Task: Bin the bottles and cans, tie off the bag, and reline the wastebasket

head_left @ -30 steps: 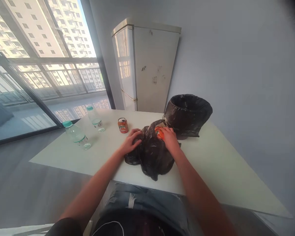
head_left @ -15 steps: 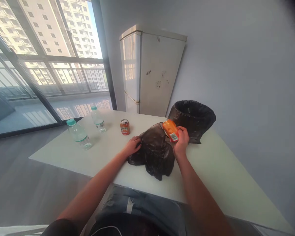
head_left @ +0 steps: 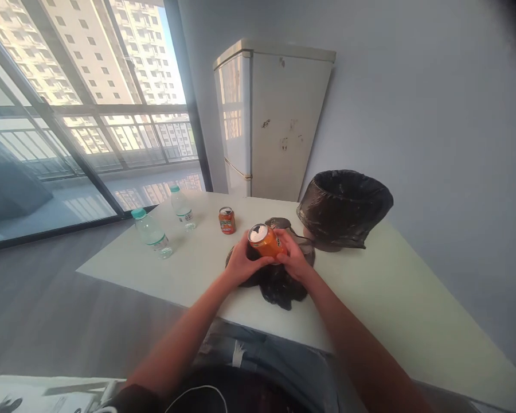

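Note:
An orange drink can (head_left: 268,243), tilted with its opened top toward me, is held between both hands over the table. My left hand (head_left: 245,261) is closed around its left side, thumb along the lower front. My right hand (head_left: 294,257) grips the can's right side. Beneath them a crumpled black plastic bag (head_left: 279,289) lies on the table, partly hidden by the hands and the can. A second orange can (head_left: 226,221) stands upright just beyond my left hand.
Two clear plastic bottles with green caps, a nearer bottle (head_left: 152,234) and a farther bottle (head_left: 183,209), stand left on the white table (head_left: 189,275). A bin lined with a black bag (head_left: 344,212) is at the right. Behind is a fridge (head_left: 284,126).
My right hand has brought the can left and toward me, turning its top up. My left hand has left the black bag and taken hold of the can. The bag has slumped flatter.

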The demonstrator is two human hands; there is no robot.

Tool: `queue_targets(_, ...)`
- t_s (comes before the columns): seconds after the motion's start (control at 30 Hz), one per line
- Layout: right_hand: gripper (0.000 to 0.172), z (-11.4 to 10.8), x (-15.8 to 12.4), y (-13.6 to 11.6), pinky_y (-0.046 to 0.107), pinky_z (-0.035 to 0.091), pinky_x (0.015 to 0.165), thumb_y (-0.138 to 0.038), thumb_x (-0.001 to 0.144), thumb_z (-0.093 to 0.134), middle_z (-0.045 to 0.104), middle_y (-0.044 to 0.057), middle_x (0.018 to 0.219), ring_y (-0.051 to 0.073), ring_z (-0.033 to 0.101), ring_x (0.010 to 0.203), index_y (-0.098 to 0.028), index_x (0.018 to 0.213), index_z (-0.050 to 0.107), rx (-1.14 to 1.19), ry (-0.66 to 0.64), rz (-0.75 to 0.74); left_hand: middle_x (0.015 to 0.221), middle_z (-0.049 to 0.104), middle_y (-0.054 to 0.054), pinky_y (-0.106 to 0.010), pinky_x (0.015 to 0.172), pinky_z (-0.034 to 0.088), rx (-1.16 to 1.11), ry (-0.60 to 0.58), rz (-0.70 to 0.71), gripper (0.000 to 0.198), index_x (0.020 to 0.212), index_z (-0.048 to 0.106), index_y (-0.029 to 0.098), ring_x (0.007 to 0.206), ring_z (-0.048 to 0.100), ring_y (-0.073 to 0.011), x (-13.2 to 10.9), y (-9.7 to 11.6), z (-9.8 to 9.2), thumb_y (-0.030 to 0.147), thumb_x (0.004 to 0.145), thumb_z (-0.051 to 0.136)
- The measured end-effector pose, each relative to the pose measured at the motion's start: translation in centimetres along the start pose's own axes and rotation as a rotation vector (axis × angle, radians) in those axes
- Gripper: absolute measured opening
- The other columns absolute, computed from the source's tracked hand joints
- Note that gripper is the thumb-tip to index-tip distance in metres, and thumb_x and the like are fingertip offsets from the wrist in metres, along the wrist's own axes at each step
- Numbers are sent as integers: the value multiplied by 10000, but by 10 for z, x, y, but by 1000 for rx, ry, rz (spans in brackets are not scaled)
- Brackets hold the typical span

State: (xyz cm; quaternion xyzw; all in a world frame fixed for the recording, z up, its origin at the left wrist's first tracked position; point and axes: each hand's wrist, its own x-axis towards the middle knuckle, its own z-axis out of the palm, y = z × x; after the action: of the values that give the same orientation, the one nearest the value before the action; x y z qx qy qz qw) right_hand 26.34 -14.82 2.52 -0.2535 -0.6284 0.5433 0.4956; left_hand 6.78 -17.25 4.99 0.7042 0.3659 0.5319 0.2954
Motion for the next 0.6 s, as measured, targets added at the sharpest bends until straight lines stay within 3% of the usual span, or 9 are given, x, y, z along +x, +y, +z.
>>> queue_targets(0.1,869,3,2,6,444,530,1088,-855,739,707,617,143,1396,302,603,1317,-265,1351,530,-20,-45,-47,1290,696,-107,-457,1052,560,5,164,-41,661,1327,606,246,1214,676,-305,-13,13,-1,458,766,886)
queue_targets(0.2,525,-3,5,6,434,556,985,-657,880,703,686,112,1165,262,663,1083,-238,1186,621,-278,72,-84,1294,683,-99,-423,1039,556,121,340,-102,705,1359,561,246,1198,672,-271,-25,8,-24,437,762,883)
queue_targets(0.3,248,-10,7,9,436,543,917,-449,929,691,673,70,985,244,626,939,-227,1031,650,-624,171,-138,1278,684,-101,-419,955,585,300,483,-211,756,1375,525,255,1145,680,-268,-35,-11,-55,455,739,882)
queue_targets(0.43,150,-14,9,18,445,536,929,-363,953,649,662,70,1005,259,620,996,-225,1011,644,-770,132,-184,1219,704,-110,-423,855,604,429,466,-344,744,1348,526,256,1009,715,-272,-51,-39,-85,466,724,874)
queue_targets(0.6,162,-15,6,16,455,535,938,-380,972,644,670,78,1036,269,626,1025,-235,1044,646,-798,125,-221,1216,694,-132,-442,822,601,549,450,-369,722,1375,516,247,992,718,-301,-69,-60,-97,457,760,830)
